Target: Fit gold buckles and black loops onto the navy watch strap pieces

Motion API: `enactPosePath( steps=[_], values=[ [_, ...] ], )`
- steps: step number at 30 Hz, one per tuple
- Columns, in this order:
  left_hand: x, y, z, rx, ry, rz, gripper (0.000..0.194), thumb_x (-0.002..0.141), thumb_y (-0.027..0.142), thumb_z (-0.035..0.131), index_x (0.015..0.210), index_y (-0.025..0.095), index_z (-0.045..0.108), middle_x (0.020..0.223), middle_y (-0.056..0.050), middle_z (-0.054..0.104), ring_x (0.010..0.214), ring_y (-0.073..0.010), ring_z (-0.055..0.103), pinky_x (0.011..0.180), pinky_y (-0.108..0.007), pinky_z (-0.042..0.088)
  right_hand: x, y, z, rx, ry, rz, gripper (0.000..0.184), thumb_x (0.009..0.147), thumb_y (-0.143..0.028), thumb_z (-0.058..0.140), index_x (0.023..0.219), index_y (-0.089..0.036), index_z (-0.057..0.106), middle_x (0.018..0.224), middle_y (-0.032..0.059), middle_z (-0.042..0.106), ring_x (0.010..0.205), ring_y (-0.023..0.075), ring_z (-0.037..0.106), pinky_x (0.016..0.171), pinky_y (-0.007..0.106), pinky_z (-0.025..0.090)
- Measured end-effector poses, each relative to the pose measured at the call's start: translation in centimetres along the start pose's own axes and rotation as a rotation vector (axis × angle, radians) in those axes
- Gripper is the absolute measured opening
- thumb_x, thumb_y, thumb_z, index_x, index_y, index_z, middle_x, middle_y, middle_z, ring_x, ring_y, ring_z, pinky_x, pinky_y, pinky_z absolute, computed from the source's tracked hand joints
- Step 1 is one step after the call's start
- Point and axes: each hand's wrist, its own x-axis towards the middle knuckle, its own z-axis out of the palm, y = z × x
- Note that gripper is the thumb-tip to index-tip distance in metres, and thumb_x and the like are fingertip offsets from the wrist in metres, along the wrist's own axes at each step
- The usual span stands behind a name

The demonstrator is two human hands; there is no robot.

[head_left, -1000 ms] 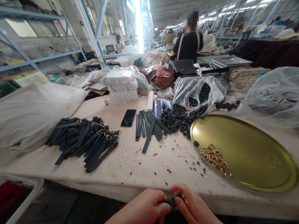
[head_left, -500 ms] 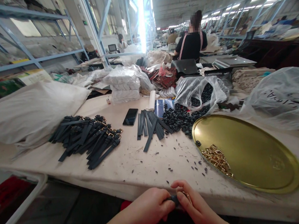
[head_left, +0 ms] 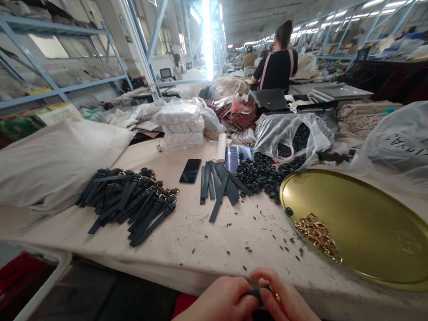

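At the table's front edge, my left hand [head_left: 231, 302] pinches a dark strap [head_left: 254, 293], most of it hidden by my fingers. My right hand [head_left: 284, 300] closes on the same strap from the other side, with a bit of gold metal [head_left: 277, 297] showing between its fingers. Farther left lies a heap of dark straps with gold buckles [head_left: 134, 198]. Plain dark straps [head_left: 218, 183] fan out mid-table, beside a pile of small black loops [head_left: 261, 176]. Gold buckles [head_left: 317, 234] lie at the left side of an oval gold tray [head_left: 372, 231].
A black phone [head_left: 190, 171] lies between the strap heaps. Small black scraps [head_left: 283, 247] are scattered near the front edge. White cloth [head_left: 54, 155] covers the left side; plastic bags [head_left: 405, 147] stand at the right. A person in black [head_left: 277, 68] is farther back.
The view has shifted, so the table and its things sit slightly lower and to the right. Both hands stay together on the strap, with little change in grip.
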Motion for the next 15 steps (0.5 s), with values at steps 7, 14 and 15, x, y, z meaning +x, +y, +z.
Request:
enactPosePath(
  steps=[7, 14, 15],
  values=[
    [0.0, -0.8, -1.6, 0.097, 0.174, 0.061, 0.019, 0.076, 0.029, 0.042, 0.068, 0.016, 0.053, 0.060, 0.004, 0.050, 0.055, -0.0099, 0.043, 0.050, -0.019, 0.029, 2.9, -1.0, 1.0, 0.221, 0.011, 0.170, 0.033, 0.088, -0.042, 0.027, 0.111, -0.023, 0.040, 0.069, -0.0014, 0.051, 0.066, 0.0145, 0.052, 0.065, 0.027, 0.042],
    [0.4, -1.4, -4.6, 0.149, 0.320, 0.035, 0.031, 0.078, 0.040, 0.044, 0.059, 0.016, 0.043, 0.053, 0.006, 0.035, 0.054, -0.0088, 0.034, 0.047, -0.020, 0.021, 7.0, -1.0, 1.3, 0.292, 0.015, 0.207, 0.025, 0.078, -0.032, 0.049, 0.100, -0.021, 0.044, 0.065, -0.0052, 0.043, 0.057, 0.0109, 0.041, 0.051, 0.022, 0.033],
    [0.5, -1.5, -5.0, 0.148, 0.324, 0.027, 0.031, 0.078, 0.040, 0.044, 0.059, 0.016, 0.043, 0.053, 0.006, 0.035, 0.054, -0.0088, 0.034, 0.047, -0.020, 0.021, 7.4, -0.8, 1.2, 0.269, 0.020, 0.213, 0.018, 0.077, -0.029, 0.051, 0.093, -0.020, 0.046, 0.064, -0.0051, 0.043, 0.058, 0.0108, 0.042, 0.052, 0.022, 0.032]
  ],
)
